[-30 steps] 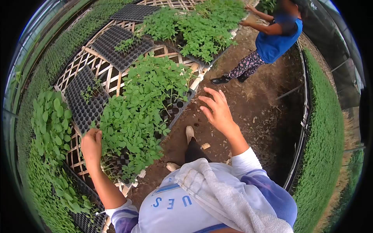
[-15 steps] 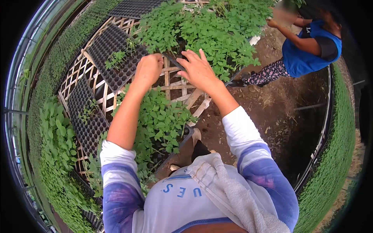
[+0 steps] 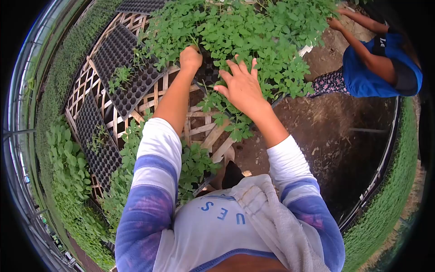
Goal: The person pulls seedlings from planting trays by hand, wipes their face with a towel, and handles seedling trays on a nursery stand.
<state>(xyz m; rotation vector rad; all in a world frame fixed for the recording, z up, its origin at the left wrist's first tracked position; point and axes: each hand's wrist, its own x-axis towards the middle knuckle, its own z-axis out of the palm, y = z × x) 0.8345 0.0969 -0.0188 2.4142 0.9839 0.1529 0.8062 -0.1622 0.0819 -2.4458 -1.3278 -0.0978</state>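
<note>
Toward the upper centre of the frame, both hands reach forward to a thick stand of leafy seedlings (image 3: 263,38) growing from a black plug tray (image 3: 209,72). The left hand (image 3: 191,58) is at the near edge of the foliage, its fingers curled inward; slender stems come right up to it, but the fingertips are hidden, so I cannot tell whether it pinches any. The right hand (image 3: 243,86) is released, fingers fanned and palm down over the leaves; it grasps nothing and seems placed to part or steady the foliage.

A raised wooden lattice (image 3: 214,135) extends below the hands and to their left, probably built open so that water drains through. At the left of the frame, an upper tray (image 3: 106,56) and a lower tray (image 3: 88,124) lie on it, each bearing a few small sprigs.

Both are dark, rectangular and pitted with rows of round cells, apparently moulded plastic; the slats are pale, flat strips crossing around angular gaps. The leaves look thin, matt and lobed. A nubby whitish towel (image 3: 267,204) drapes down the person's chest, likely slung there to stay handy. At the upper right, a co-worker's hand (image 3: 335,23) is just beside the leaves, its grip too small to read.
</note>
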